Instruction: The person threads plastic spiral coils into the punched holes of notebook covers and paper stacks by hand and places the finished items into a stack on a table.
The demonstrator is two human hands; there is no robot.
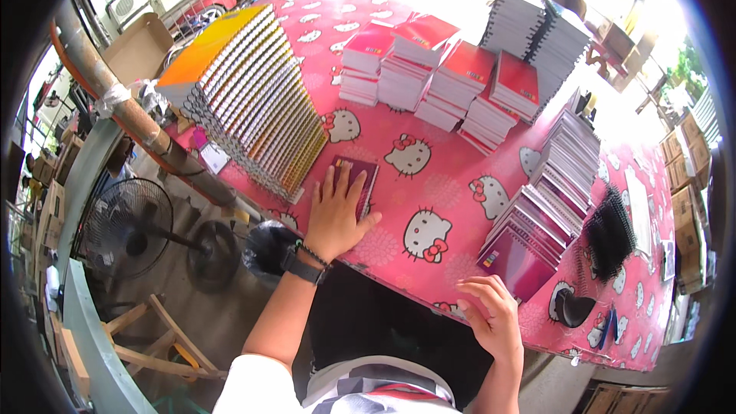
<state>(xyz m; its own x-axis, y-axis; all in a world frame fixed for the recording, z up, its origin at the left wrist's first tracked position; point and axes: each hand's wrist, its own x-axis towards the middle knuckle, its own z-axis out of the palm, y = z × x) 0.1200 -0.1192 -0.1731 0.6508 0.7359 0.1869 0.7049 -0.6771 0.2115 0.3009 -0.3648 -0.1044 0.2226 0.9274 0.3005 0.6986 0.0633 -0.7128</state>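
Observation:
My left hand [334, 215] lies flat, fingers stretched, over a small purple notebook [368, 176] on the pink table. The notebook's lower part is hidden under the palm. Beside it on the left rises a tall stack of spiral notebooks [261, 100] with yellow-orange covers. Over the table's front edge hovers my right hand [491, 308], its fingers loosely bent and apart, holding nothing. Nearest to it is a leaning row of purple-covered spiral notebooks [521, 257], which runs away toward the far right.
Stacks of red-covered books [460, 69] stand at the back, with tall spiral-bound stacks [514, 19] behind. At right lie a bundle of black binding coils [609, 234], a black object [573, 307] and a blue tool [608, 328]. A pole [165, 146] and a fan [130, 226] stand left of the table.

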